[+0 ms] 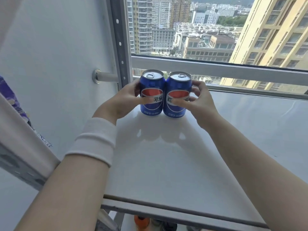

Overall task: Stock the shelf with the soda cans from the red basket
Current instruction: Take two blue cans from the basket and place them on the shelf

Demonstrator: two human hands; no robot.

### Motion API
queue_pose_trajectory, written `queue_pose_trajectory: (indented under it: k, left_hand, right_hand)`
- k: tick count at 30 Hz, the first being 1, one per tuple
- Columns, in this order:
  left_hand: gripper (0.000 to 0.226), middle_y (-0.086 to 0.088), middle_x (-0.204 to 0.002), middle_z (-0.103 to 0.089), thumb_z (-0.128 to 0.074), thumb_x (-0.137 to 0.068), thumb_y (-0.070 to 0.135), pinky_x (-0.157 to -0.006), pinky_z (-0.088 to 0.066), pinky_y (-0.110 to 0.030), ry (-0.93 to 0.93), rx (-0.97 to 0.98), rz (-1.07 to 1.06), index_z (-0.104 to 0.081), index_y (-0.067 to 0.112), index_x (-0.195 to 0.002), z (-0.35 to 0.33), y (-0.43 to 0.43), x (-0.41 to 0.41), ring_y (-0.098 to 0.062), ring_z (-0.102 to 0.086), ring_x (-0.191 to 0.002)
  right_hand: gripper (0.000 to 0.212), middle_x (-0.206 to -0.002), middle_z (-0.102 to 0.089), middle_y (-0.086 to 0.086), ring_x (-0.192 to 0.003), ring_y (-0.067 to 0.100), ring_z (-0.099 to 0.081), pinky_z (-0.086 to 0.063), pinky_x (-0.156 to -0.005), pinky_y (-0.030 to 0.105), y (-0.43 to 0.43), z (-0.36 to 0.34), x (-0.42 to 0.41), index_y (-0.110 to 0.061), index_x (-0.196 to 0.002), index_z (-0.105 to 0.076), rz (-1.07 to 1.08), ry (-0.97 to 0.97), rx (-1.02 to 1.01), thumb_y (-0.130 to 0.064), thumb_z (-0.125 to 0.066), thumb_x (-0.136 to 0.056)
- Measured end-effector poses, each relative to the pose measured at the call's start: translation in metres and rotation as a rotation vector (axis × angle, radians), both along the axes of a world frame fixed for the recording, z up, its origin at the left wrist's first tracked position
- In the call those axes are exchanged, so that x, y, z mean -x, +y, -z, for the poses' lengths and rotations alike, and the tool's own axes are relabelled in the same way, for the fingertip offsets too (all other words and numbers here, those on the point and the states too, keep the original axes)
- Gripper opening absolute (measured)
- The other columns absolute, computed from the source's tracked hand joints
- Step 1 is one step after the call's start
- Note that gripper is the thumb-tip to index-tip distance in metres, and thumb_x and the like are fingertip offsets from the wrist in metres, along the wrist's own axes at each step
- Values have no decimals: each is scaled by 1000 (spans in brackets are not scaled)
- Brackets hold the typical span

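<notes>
Blue aluminium soda cans with red, white and blue round logos stood upright side by side, touching, at the far left of the glossy white shelf board (166, 155). The left can (152, 92) was gripped by the left hand (124, 99): the thumb lay across the near face of the logo, and the fingers wrapped around the can's left and far side. The right can (178, 95) was gripped by the right hand (200, 102): the thumb pressed on the near face of the label, and the curled fingers (197, 85) rested against the can's right side, near its upper rim. Both can bases rested on the shelf surface. Both pull tabs faced up. A white knitted wristband (93, 140) encircled the left forearm. A grey metal window frame (216, 67) ran behind the cans.
</notes>
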State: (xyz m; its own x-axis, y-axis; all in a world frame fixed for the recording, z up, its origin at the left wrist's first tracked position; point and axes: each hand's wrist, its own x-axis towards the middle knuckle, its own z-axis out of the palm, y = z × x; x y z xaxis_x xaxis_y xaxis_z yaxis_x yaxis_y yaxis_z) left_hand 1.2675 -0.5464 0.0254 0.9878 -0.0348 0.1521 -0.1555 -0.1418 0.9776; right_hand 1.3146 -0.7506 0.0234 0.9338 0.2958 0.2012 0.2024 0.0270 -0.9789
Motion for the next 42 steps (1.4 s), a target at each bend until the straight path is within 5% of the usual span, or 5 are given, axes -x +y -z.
queue_pose_trajectory:
  k: [10,15,30,36,42]
  left_hand:
    - [104,16,-118,-54,-77,-70,2,-90,-45,-18,18,-175,-152,-11,27,-146,7,-11,3,8,-52,-104]
    - [84,22,-99,-47,-73,-70,-4,-67,-48,-5,8,-201,-282,-25,16,-136,13,-25,6,15,-48,-84]
    - [81,9,-110,-48,-74,-72,0,-67,-47,-3,24,-225,-319,-27,16,-136,17,-23,4,7,-50,-91]
    - [108,20,-122,-35,-73,-75,5,-92,-37,-15,31,-218,-312,6,20,-147,15,-35,19,0,-41,-115]
    - [101,8,-148,-19,-70,-80,18,-92,-20,-10,34,-243,-443,7,19,-147,12,-65,63,-2,-23,-132]
  right_hand:
    - [73,-114,-52,-8,-99,5,-56,-51,-68,11,-5,9,-1,-24,-126,-38,-26,-59,127,-7,-79,-68]
    - [72,-110,-50,-7,-87,-4,-53,-46,-60,4,-9,12,-2,-20,-130,-41,15,-94,225,-8,-78,-70]
    - [72,-114,-50,-7,-96,9,-54,-45,-63,9,-2,16,-1,-22,-132,-39,74,-81,257,-12,-77,-72]
    - [99,-152,-29,3,-139,18,-29,-35,-109,36,-9,11,10,-17,-147,-17,76,-50,361,-22,-79,-71]
    - [93,-154,-22,7,-142,19,-22,-22,-115,33,-49,10,56,-7,-147,-12,153,-151,510,-34,-70,-79]
